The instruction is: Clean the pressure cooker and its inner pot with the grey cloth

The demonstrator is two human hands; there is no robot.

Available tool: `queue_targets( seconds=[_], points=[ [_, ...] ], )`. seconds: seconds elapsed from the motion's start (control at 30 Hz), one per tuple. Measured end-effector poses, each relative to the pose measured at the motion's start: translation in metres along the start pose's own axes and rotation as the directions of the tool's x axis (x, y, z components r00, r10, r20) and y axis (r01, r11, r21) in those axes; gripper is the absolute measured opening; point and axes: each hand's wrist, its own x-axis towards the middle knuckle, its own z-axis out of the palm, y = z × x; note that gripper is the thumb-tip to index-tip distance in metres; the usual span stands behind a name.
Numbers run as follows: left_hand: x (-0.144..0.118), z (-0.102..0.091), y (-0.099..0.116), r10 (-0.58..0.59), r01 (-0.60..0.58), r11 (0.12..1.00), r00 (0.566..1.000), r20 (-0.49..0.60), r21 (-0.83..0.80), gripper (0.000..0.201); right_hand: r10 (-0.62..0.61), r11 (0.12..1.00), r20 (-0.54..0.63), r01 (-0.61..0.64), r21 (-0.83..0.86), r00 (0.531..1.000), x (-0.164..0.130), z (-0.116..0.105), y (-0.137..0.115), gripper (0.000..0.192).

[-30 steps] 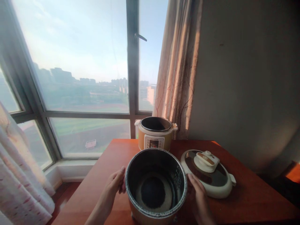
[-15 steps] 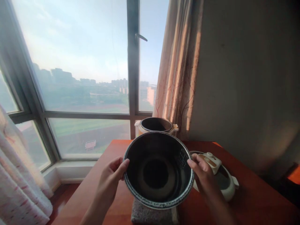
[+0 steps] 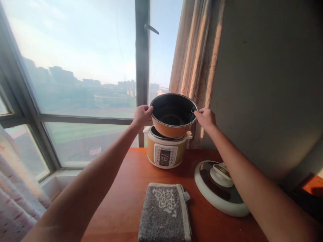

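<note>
Hands gripped the inner pot (image 3: 173, 116) by its rim, left hand (image 3: 141, 115) and right hand (image 3: 206, 118) on opposite sides; it hung level, directly above the cooker base (image 3: 165, 151) at the far tabletop (image 3: 121, 201) edge.

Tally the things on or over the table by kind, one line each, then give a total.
Inner pot, held over the cooker by left hand and right hand: 1
Cooker base: 1
Cooker lid: 1
Grey cloth: 1
Total: 4
</note>
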Motion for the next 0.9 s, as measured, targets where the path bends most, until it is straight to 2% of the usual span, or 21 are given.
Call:
queue_targets(
  seconds=[0.13, 0.3, 0.4, 0.57, 0.7, 0.9],
  points=[
    [0.023, 0.016, -0.018, -0.043, 0.055, 0.941, 0.998, -0.045, 0.334, 0.034, 0.026, 0.981, 0.115, -0.003, -0.196, 0.993, 0.012, 0.02, -0.003, 0.026],
    [0.03, 0.022, -0.034, -0.119, 0.083, 0.847, 0.992, 0.036, 0.526, 0.033, 0.045, 0.967, 0.191, 0.005, -0.256, 0.981, 0.013, 0.044, 0.005, 0.027],
    [0.033, 0.022, -0.042, -0.178, 0.087, 0.817, 0.978, 0.105, 0.571, 0.029, 0.049, 0.959, 0.226, 0.018, -0.283, 0.973, 0.013, 0.056, 0.01, 0.027],
    [0.035, 0.027, -0.055, -0.283, 0.086, 0.82, 0.92, 0.27, 0.565, 0.017, 0.032, 0.949, 0.302, 0.066, -0.309, 0.953, 0.008, 0.071, 0.015, 0.037],
    [0.03, 0.032, -0.057, -0.245, 0.049, 0.808, 0.934, 0.26, 0.586, 0.037, 0.027, 0.94, 0.36, 0.099, -0.326, 0.932, 0.004, 0.075, 0.019, 0.036],
    [0.027, 0.035, -0.053, -0.23, 0.019, 0.77, 0.941, 0.249, 0.638, 0.039, 0.029, 0.92, 0.405, 0.134, -0.367, 0.914, 0.008, 0.078, 0.023, 0.038]
  ],
)
